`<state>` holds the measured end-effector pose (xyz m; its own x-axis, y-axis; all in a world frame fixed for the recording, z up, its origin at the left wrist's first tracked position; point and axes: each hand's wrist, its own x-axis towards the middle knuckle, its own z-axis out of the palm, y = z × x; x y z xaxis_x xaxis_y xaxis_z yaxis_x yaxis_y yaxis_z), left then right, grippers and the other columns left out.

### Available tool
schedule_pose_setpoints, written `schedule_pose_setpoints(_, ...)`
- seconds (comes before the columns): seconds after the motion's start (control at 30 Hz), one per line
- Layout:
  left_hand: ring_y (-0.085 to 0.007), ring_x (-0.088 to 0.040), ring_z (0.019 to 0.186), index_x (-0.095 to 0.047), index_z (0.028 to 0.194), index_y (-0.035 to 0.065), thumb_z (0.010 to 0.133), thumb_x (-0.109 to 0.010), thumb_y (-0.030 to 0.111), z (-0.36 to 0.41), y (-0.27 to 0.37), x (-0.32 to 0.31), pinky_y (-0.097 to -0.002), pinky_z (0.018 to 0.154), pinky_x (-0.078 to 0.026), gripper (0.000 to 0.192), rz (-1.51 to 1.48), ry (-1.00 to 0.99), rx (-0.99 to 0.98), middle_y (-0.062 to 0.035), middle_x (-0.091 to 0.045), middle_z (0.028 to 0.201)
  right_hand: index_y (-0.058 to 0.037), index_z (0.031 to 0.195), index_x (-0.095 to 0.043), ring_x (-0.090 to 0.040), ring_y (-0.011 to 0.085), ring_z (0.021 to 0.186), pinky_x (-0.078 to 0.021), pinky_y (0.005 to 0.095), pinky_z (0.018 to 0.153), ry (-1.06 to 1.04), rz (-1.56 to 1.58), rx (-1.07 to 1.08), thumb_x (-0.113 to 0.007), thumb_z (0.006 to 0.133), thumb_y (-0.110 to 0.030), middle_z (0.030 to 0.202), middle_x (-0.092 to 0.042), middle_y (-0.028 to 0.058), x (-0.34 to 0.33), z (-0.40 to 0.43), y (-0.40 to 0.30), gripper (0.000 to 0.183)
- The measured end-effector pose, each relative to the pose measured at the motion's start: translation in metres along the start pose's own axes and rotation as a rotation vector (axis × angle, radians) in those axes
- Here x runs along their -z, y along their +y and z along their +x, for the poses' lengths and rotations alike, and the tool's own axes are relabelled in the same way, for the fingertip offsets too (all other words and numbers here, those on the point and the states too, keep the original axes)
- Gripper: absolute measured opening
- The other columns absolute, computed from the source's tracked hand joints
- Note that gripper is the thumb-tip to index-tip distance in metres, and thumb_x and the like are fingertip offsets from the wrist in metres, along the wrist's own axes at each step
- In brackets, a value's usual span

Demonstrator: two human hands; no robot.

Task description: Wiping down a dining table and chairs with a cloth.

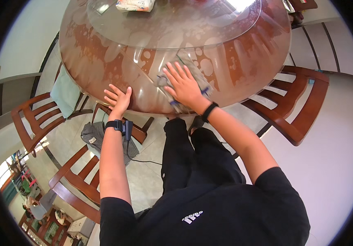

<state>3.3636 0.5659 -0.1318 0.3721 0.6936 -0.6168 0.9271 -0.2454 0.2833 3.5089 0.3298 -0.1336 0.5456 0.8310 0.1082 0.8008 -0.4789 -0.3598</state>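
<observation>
My right hand (182, 86) lies flat, fingers spread, on a grey-beige cloth (202, 83) with dark blue marks along its edges. It presses the cloth to the round brown table (96, 67) near the front rim; the cloth looks slightly blurred. To the left, my left hand (118, 99) rests at the table's edge with fingers apart and nothing in it. Pale, cloudy patches spread over the glossy tabletop. A round glass turntable (170, 37) sits above the table's middle, bearing a white soft pack (135, 4) with coloured print.
Wooden chairs stand at the right (290, 101), at the left (38, 120) and behind on the left (78, 181). A pale blue cloth (65, 92) hangs on the left chair. Striped grey fabric (96, 135) lies on a seat by my left wrist. A black cable (139, 160) runs from the wrist device.
</observation>
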Motion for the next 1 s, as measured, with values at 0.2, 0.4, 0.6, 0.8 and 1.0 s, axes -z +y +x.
schedule_pose_setpoints(0.2,-0.0414,0.023,0.144,0.018,0.152,0.02,0.089,-0.047,0.066,0.004,0.001,-0.004,-0.0662,0.111,0.0,0.102,0.041,0.024,0.038,-0.0147,0.03,0.156,-0.0153,0.147,-0.038,-0.022,0.0269,0.145,-0.0166,0.0442,0.119,0.086,-0.03,0.005,-0.041,0.099,-0.045,0.156,-0.029,0.0065,-0.024,0.044,-0.014,0.056)
schedule_pose_setpoints(0.4,-0.0408,0.023,0.144,0.018,0.153,0.021,0.089,-0.047,0.067,0.006,0.004,-0.008,-0.0653,0.111,0.001,0.102,0.027,0.045,0.019,-0.0144,0.029,0.157,-0.0153,0.146,-0.039,-0.025,0.0267,0.144,-0.0192,0.0426,0.118,0.109,-0.029,-0.026,-0.042,0.1,-0.04,0.155,-0.032,0.0065,-0.02,0.014,-0.012,0.053)
schedule_pose_setpoints(0.6,-0.0392,0.023,0.145,0.018,0.153,0.0218,0.089,-0.045,0.069,0.005,-0.003,-0.002,-0.0643,0.112,0.001,0.101,0.057,0.067,0.028,-0.0138,0.028,0.157,-0.0168,0.145,-0.042,-0.032,0.0249,0.142,-0.023,0.0432,0.117,0.132,0.052,-0.14,-0.052,0.095,-0.032,0.152,-0.036,0.0065,0.006,-0.063,0.004,0.053)
schedule_pose_setpoints(0.8,-0.0393,0.022,0.145,0.018,0.153,0.0217,0.089,-0.045,0.069,0.006,-0.002,-0.005,-0.0642,0.112,0.001,0.101,0.046,0.058,0.033,-0.0128,0.027,0.158,-0.0167,0.146,-0.039,-0.031,0.0276,0.142,-0.0226,0.0471,0.116,0.137,-0.119,-0.439,-0.052,0.095,-0.028,0.154,-0.034,0.0072,0.042,-0.122,0.064,0.054)
schedule_pose_setpoints(1.0,-0.0397,0.022,0.145,0.017,0.153,0.022,0.09,-0.042,0.071,0.011,-0.009,-0.004,-0.0668,0.11,0.0,0.099,0.086,0.087,0.042,-0.0128,0.026,0.158,-0.0158,0.148,-0.037,-0.029,0.0304,0.143,-0.022,0.0505,0.115,0.192,-0.2,-0.513,-0.052,0.095,-0.031,0.155,-0.032,0.0092,0.031,-0.08,0.102,0.057)
